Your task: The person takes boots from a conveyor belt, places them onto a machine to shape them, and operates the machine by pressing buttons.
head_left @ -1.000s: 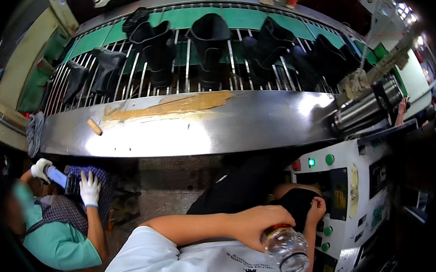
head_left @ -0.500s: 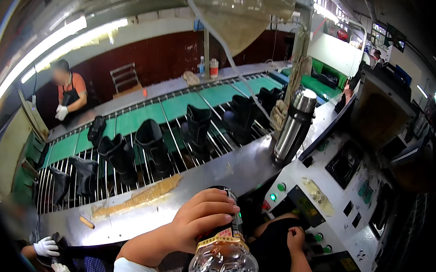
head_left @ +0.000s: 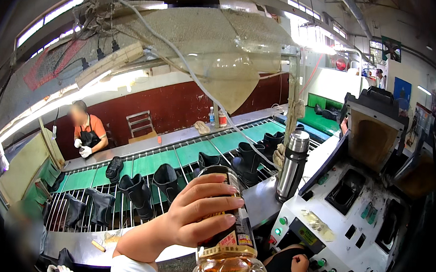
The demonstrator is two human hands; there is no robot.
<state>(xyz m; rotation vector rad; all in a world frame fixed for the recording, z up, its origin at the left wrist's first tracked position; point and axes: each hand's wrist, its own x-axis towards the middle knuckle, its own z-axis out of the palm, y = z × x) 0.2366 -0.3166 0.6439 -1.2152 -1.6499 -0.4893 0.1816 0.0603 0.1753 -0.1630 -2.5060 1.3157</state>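
My left hand is wrapped around a plastic drink bottle with a dark label and a gold band. The bottle's clear, ribbed end points at the lower edge of the picture and holds amber liquid, while its dark end is farther from me. Low on the right, beside the machine's front panel, is my right hand. Its fingers are curled in, and whatever they may hold is hidden. Beyond the bottle, several black boots stand on a rack of metal rods.
A steel thermos stands on the metal ledge, right of the boots. The white machine with green buttons and a raised lid fills the right. Behind the rack runs a green conveyor. A gloved co-worker works far left; another person's white glove shows lower left.
The view has tilted up, so the ledge and boots sit lower. The bottle has risen in front of the rack, and more amber liquid shows in its clear end. My left hand keeps its hold.
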